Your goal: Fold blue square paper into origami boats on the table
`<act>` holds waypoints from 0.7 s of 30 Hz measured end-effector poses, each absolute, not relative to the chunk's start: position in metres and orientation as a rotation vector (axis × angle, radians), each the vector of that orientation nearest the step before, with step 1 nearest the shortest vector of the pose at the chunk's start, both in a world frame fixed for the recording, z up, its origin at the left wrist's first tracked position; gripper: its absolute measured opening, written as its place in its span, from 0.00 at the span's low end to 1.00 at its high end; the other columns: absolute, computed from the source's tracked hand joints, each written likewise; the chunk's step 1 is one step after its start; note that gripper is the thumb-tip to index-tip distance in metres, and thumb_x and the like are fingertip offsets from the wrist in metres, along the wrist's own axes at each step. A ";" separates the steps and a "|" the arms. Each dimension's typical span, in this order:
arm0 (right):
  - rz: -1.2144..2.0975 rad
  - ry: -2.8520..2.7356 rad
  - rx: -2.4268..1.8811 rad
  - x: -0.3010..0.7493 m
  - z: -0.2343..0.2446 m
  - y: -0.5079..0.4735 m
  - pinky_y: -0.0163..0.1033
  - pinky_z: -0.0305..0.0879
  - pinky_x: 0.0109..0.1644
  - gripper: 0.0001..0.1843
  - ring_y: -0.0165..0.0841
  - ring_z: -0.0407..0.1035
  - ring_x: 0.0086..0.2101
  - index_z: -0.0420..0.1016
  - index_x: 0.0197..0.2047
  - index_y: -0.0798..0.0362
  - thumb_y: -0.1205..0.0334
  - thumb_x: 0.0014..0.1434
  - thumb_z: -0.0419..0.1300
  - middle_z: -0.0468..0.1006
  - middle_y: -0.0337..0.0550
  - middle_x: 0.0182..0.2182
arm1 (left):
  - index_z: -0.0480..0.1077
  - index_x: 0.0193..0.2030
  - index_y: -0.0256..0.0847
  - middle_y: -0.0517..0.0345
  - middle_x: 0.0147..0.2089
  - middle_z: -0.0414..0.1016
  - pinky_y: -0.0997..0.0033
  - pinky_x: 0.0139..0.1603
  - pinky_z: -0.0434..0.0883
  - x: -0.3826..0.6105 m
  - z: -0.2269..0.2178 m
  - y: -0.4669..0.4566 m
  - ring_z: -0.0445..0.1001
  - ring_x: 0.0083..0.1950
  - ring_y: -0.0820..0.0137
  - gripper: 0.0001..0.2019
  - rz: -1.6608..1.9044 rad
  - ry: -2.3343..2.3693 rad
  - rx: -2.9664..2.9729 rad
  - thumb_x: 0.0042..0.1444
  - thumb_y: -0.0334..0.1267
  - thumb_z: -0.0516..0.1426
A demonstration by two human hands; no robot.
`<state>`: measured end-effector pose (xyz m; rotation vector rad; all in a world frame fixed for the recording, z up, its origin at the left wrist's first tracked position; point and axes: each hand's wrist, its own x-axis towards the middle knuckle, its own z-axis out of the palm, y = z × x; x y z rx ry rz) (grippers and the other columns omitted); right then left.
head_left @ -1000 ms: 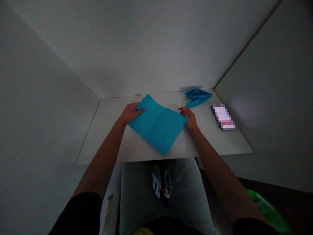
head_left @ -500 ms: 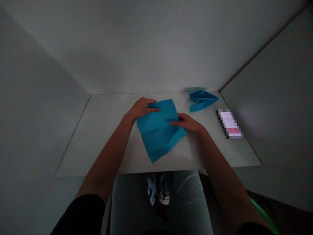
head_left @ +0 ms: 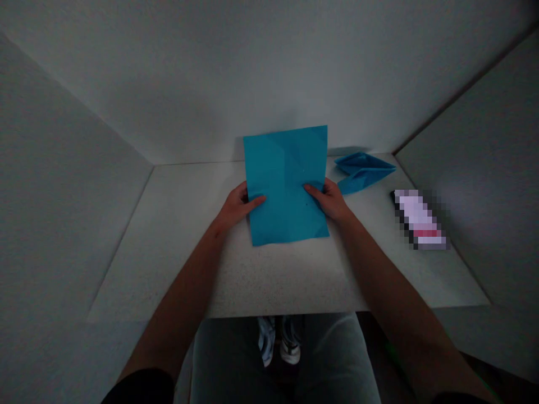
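Observation:
A flat sheet of blue paper (head_left: pixel 286 163) is held up between my two hands, tilted toward me above the white tabletop. My left hand (head_left: pixel 236 206) pinches its left edge, thumb on the front face and fingers behind. On the opposite edge, my right hand (head_left: pixel 332 199) grips the same way, its thumb reaching across the front. Faint creases or tonal bands run over the sheet. The fingers behind the paper are mostly hidden.
A folded blue paper piece (head_left: pixel 364 170) lies at the back right of the white tabletop (head_left: pixel 168 241). Nearer the right edge is a phone (head_left: pixel 420 220) with its lit screen blurred out. Pale walls (head_left: pixel 202 73) enclose the table at the back and on both sides.
The paper has turned from slanted and curled to nearly upright and flat, and has been raised. My left hand has shifted down to its left edge; my right hand now holds its right edge.

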<state>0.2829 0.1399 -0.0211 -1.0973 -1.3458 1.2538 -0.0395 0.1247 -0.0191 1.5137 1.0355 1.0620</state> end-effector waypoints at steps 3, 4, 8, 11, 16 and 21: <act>1.272 -1.315 -1.069 0.284 -0.021 0.145 0.57 0.85 0.58 0.33 0.47 0.84 0.50 0.85 0.57 0.43 0.33 0.55 0.79 0.90 0.44 0.54 | 0.73 0.67 0.42 0.38 0.66 0.83 0.49 0.60 0.84 -0.035 -0.012 0.126 0.85 0.61 0.50 0.38 1.116 0.960 1.483 0.57 0.61 0.73; 1.280 -1.315 -1.052 0.284 -0.021 0.147 0.57 0.85 0.59 0.34 0.47 0.84 0.50 0.85 0.57 0.42 0.33 0.55 0.79 0.90 0.44 0.54 | 0.74 0.67 0.41 0.39 0.66 0.83 0.49 0.61 0.84 -0.037 -0.011 0.128 0.85 0.61 0.50 0.38 1.134 0.967 1.479 0.58 0.62 0.73; 1.297 -1.365 -0.968 0.282 -0.016 0.150 0.57 0.83 0.61 0.35 0.47 0.83 0.54 0.82 0.61 0.41 0.34 0.57 0.78 0.88 0.44 0.56 | 0.77 0.64 0.42 0.43 0.61 0.86 0.50 0.59 0.84 -0.046 -0.014 0.135 0.86 0.57 0.52 0.35 1.187 1.033 1.454 0.59 0.64 0.71; 1.304 -1.372 -0.920 0.280 -0.014 0.151 0.55 0.82 0.60 0.34 0.46 0.83 0.53 0.80 0.63 0.39 0.37 0.57 0.78 0.88 0.42 0.54 | 0.78 0.63 0.43 0.44 0.59 0.87 0.50 0.59 0.83 -0.048 -0.017 0.139 0.85 0.57 0.52 0.34 1.231 1.039 1.424 0.60 0.63 0.70; 1.211 -1.395 -0.988 0.284 -0.020 0.155 0.53 0.81 0.53 0.25 0.45 0.81 0.46 0.83 0.52 0.42 0.35 0.60 0.73 0.87 0.42 0.43 | 0.79 0.53 0.44 0.50 0.49 0.86 0.55 0.53 0.80 -0.050 -0.017 0.143 0.82 0.49 0.57 0.24 1.302 1.114 1.452 0.60 0.59 0.68; 1.162 -1.432 -1.171 0.289 -0.024 0.160 0.52 0.79 0.46 0.24 0.44 0.77 0.39 0.87 0.45 0.47 0.37 0.67 0.60 0.82 0.46 0.35 | 0.78 0.44 0.47 0.57 0.32 0.71 0.63 0.36 0.71 -0.056 -0.016 0.144 0.71 0.33 0.64 0.16 1.206 1.180 1.499 0.65 0.56 0.59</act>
